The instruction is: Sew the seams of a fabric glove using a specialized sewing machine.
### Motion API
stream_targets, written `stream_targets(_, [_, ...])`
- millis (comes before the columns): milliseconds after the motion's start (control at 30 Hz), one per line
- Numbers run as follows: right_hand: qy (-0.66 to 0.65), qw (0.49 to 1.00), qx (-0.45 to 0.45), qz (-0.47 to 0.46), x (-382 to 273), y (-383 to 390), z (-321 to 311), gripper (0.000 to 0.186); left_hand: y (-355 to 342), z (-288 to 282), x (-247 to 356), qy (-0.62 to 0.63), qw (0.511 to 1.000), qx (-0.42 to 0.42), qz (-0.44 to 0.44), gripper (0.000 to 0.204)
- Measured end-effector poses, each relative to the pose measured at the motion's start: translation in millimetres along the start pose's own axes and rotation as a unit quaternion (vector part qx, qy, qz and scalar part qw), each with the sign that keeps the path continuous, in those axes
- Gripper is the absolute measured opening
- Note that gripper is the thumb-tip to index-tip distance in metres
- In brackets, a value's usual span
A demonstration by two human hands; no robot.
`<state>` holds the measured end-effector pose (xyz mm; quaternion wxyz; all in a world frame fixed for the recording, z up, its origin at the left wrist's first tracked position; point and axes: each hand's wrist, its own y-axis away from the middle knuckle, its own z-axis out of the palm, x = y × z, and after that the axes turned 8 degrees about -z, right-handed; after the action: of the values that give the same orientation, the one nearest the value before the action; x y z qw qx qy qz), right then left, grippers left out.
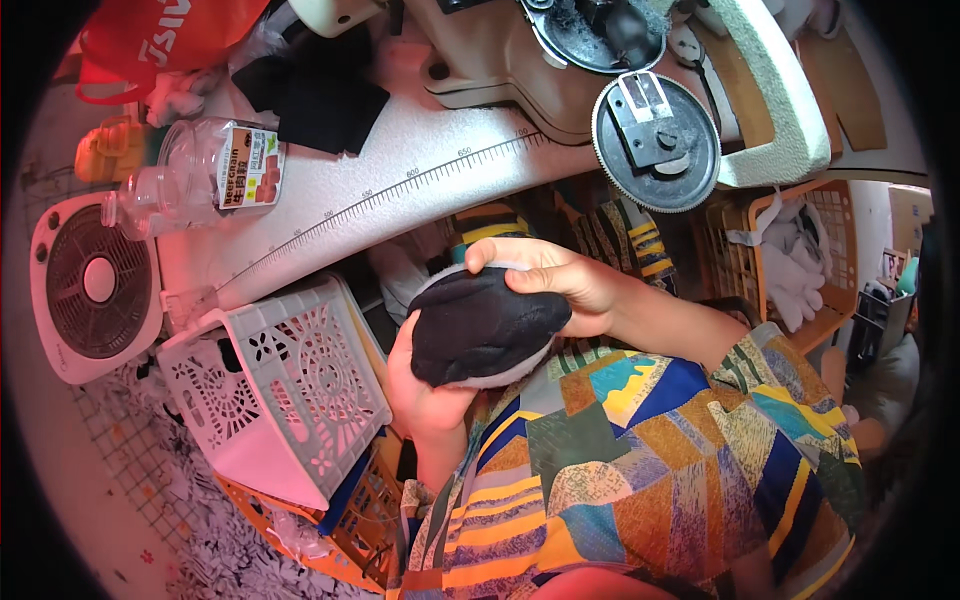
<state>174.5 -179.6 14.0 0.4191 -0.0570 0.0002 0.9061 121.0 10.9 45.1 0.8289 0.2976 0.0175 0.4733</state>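
Note:
Both my hands hold a rounded fabric piece point(485, 325) above my lap, in front of the sewing machine table. Its upper face is black cloth, and a white fluffy edge shows along its rim. From the left and below, my left hand point(435, 390) supports it, fingers mostly hidden underneath. At the upper right edge, my right hand point(550, 285) pinches it, thumb on the black side. A sewing machine point(655, 140) with a toothed round black plate stands just beyond my right hand.
Black cloth point(315, 95), a transparent jar point(205, 175) and a red bag point(165, 45) lie on the white table point(400, 190). A fan point(97, 280) and a grey plastic crate point(285, 365) stand left. An orange basket point(835, 240) at right holds white plush pieces point(795, 275).

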Motion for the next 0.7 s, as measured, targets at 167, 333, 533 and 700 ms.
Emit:
stream_targets(167, [-0.019, 0.999, 0.038, 0.017, -7, 0, 5, 0.042, 5, 5, 5, -0.014, 0.998, 0.057, 0.038, 0.043])
stream_targets(333, [0.369, 0.925, -0.029, -0.088, -9, -8, 19, 0.056, 17, -13, 7, -0.407, 0.854, 0.126, 0.299, 0.033])
stream_targets(533, [0.792, 0.436, -0.044, -0.425, 9, -36, 17, 0.023, 2, -7, -1, -0.704, 0.240, 0.293, 0.600, 0.033])
stream_targets(700, [0.832, 0.322, -0.124, -0.435, 4, -47, 18, 0.017, -37, 12, -5, -0.618, 0.516, 0.167, 0.569, 0.047])
